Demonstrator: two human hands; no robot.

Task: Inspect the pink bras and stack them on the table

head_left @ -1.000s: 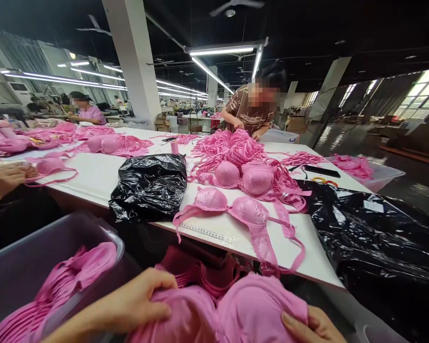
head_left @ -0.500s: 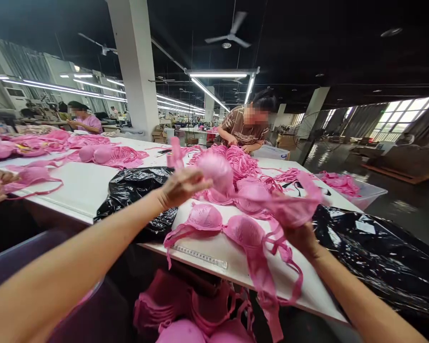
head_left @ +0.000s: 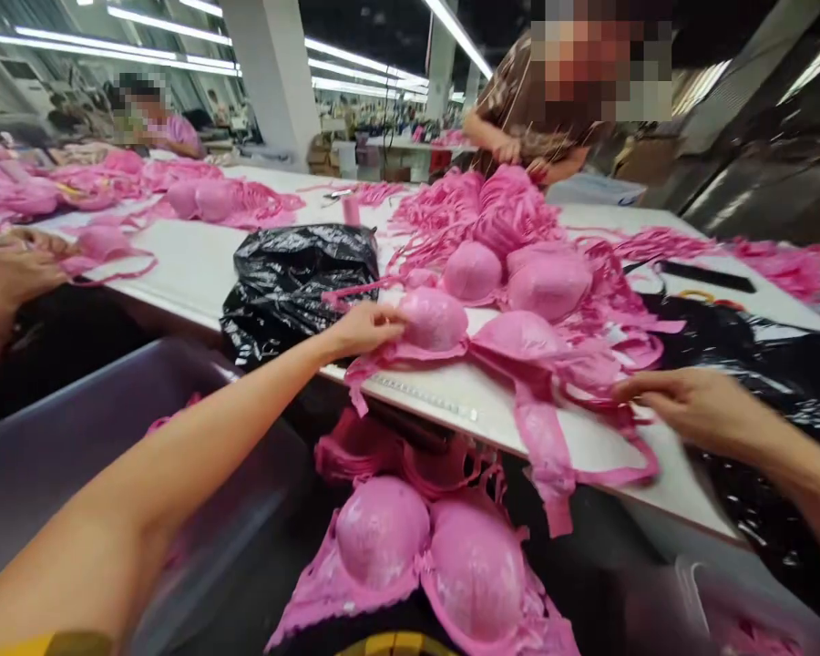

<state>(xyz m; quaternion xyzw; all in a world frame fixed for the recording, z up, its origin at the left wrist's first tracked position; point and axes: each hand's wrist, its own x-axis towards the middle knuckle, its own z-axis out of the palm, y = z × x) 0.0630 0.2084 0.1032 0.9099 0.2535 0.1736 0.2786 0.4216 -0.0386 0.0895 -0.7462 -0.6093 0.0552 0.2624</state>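
Note:
A pink bra (head_left: 478, 333) lies spread on the white table (head_left: 191, 269) near its front edge. My left hand (head_left: 365, 328) pinches its left cup and strap. My right hand (head_left: 683, 405) grips the strap and band at its right end, fingers curled. Just behind it sits a row of stacked pink bras (head_left: 512, 264). More pink bras (head_left: 424, 547) lie stacked below the table edge, close to me.
A crumpled black plastic bag (head_left: 301, 278) lies left of the bra, and black plastic sheet (head_left: 779, 364) covers the right. A grey bin (head_left: 55, 428) stands at lower left. Another person's hand (head_left: 14, 269) holds a bra at far left. A person in a striped shirt (head_left: 519, 109) works opposite.
My hands picked a bra up from the stack below, swung it through the air over the table and have laid it down on the table. The view has moved closer.

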